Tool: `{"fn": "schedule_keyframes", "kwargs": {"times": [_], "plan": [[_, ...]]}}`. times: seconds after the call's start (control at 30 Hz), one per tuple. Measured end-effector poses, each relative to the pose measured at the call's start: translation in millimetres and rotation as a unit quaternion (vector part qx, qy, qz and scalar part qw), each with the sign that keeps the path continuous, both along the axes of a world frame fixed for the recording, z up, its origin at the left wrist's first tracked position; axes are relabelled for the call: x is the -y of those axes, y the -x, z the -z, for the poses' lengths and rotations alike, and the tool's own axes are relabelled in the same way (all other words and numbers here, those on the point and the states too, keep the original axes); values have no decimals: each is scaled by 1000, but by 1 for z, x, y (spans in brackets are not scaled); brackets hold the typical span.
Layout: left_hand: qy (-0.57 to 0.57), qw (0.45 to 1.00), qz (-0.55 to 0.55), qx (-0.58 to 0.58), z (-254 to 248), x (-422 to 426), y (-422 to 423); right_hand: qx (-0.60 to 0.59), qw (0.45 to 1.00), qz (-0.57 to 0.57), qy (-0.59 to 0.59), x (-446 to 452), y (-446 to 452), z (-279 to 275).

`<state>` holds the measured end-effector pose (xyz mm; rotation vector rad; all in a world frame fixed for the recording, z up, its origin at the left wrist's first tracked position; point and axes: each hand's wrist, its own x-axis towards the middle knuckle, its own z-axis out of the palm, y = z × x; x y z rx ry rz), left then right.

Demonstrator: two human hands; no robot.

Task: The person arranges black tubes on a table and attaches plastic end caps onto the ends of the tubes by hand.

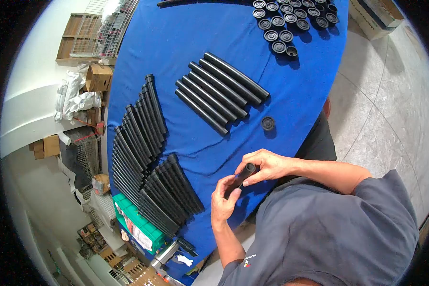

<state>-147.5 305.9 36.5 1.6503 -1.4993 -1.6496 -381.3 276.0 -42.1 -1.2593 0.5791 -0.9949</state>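
Note:
A short black plastic tube [242, 177] is held between my two hands above the table's near edge, its open end tilted up and to the right. My left hand [224, 199] wraps around the lower part of it. Higher up, my right hand [263, 166] grips the same tube near its open end, thumb and fingers closed on its sides. One round black cap [268, 124] with a ringed face lies on the cloth just beyond my right hand. Several plain black tubes [219, 95] lie side by side farther off.
Stacked rows of ribbed black tubes [138, 128] and another bundle [169, 193] lie to the left on the blue cloth [176, 28]. Many black caps [290, 18] stand at the far right. A green crate [136, 221] sits at the left edge. A cardboard box [374, 16] stands beyond the table.

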Motion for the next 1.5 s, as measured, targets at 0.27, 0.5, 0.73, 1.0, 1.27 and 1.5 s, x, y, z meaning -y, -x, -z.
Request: {"fn": "schedule_keyframes", "kwargs": {"times": [0.27,0.5,0.73,1.0,1.27,1.5], "plan": [[83,994,56,52,16,4,-9,77,988,-67,-118,-4,1,-5],[66,997,45,4,8,9,-7,105,983,-77,-131,-5,-3,1],[-14,1000,-14,0,16,2,-6,-4,995,-74,-71,-3,0,-4],[94,991,82,49,1,6,-9,15,992,-70,-100,-3,1,-5],[11,999,1,-50,10,3,-5,78,988,-57,-117,-5,-1,-7],[-3,1000,-9,3,9,0,-2,50,989,-76,-116,-4,4,-11]]}}
